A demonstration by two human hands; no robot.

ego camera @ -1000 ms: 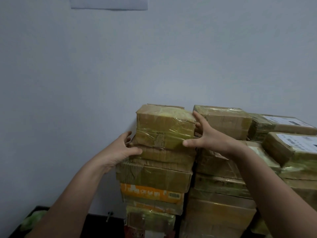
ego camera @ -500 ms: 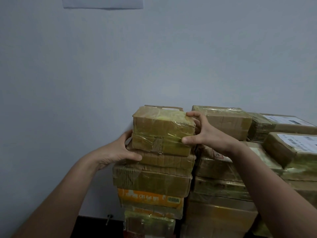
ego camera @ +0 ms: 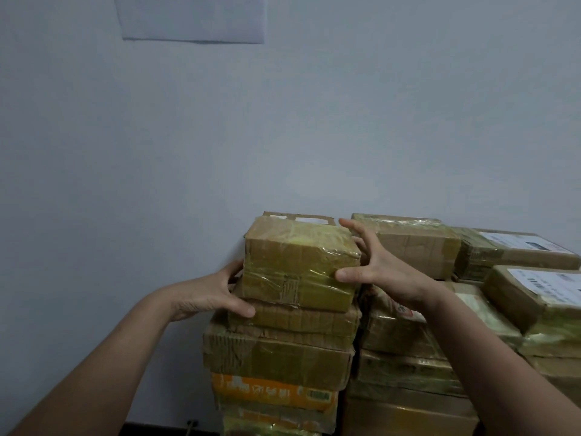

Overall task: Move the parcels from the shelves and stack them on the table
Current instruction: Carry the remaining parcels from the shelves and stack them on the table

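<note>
Head view, 1 frame. Items as seen:

1. Top parcel (ego camera: 298, 265): brown carton wrapped in clear/yellowish tape, torn tape patch on front face. Sits on top of L stack (ego camera: 276, 413), near the wall (ego camera: 283, 121), slightly askew vs. the box beneath. Held from both sides.
2. Left hand (ego camera: 217, 291): on parcel's L side. Thumb along lower front edge, fingers curled round behind, mostly hidden.
3. Right hand (ego camera: 383, 269): on parcel's R side. Thumb pressed on front face nr. R edge, fingers spread up the side to the top rear corner. Hands apart, one per side, both clamped on top parcel.
4. Flat parcel (ego camera: 301, 322): directly under item 1, touching.
5. Wide carton (ego camera: 283, 360): next down, ragged corrugated edge at L.
6. Orange parcel (ego camera: 270, 391): below that, printed front. More pkgs under it, cut off by frame.
7. R stack (ego camera: 408, 372): just beside L stack. Plain brown parcel (ego camera: 418, 247) on top, approx. level w/ item 1.
8. Rear labelled parcel (ego camera: 518, 250) and front labelled parcel (ego camera: 540, 294): far R, white labels on top, text unreadable.
9. Paper sheet (ego camera: 191, 20): on wall, top edge, print cut off.
10. Dark surface (ego camera: 151, 429): bottom edge, L of stack. Can't tell what it is.
</note>
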